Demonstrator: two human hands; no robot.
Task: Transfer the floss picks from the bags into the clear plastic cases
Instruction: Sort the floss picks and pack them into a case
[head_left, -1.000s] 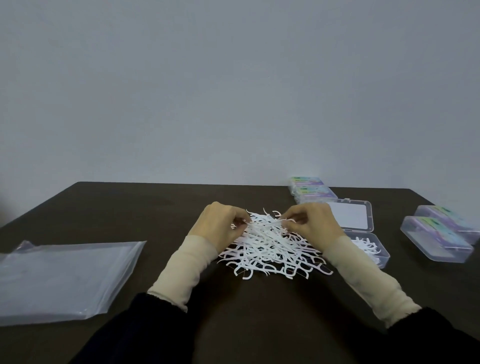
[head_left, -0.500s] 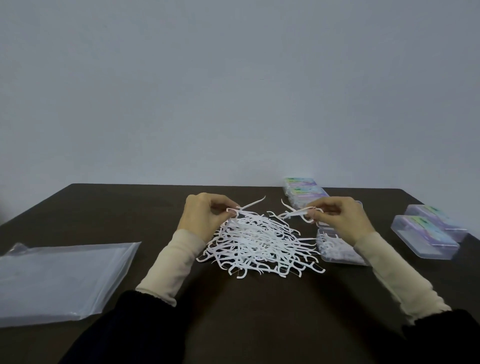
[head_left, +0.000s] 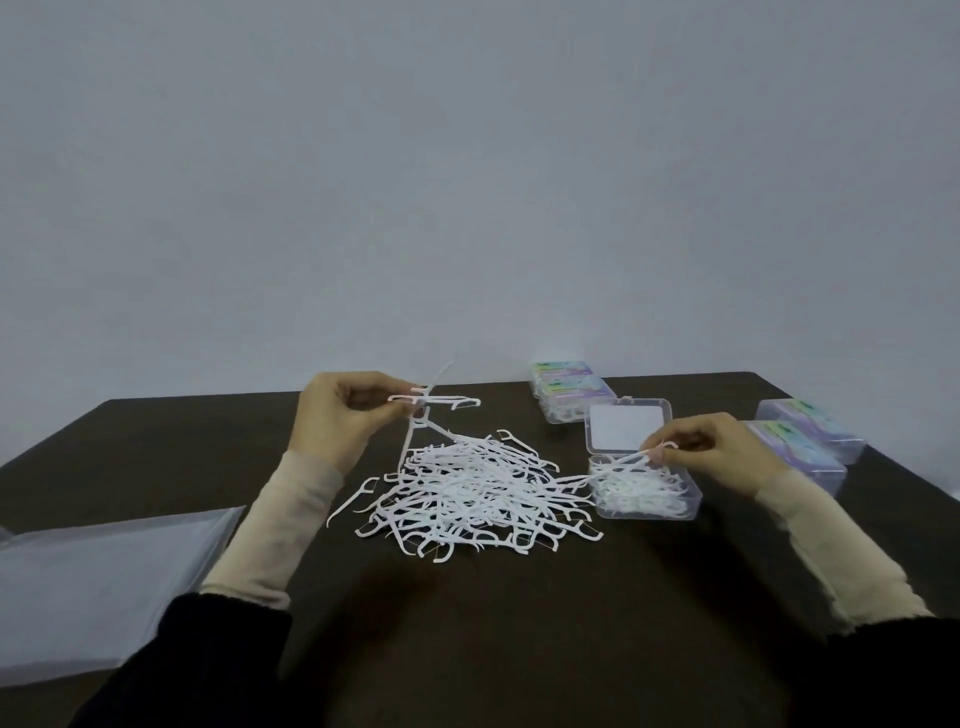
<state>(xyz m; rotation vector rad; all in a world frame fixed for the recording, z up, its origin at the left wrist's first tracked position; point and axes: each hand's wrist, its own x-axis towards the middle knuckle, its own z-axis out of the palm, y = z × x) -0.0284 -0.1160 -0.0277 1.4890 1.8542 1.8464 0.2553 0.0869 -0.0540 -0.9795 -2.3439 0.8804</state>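
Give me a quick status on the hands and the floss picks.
Left hand pinching picks above the pile. Right hand pinching a pick over the open case, partly filled. Nothing blocking the case.

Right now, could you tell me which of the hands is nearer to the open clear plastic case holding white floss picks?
Right. The right hand is directly above the open clear plastic case, pinching a pick; the left hand is far across the pile.

I'm seeing cream ribbed cuffs on both forearms, left sleeve (head_left: 280, 514) and right sleeve (head_left: 836, 545), under dark outer sleeves; hands bare.
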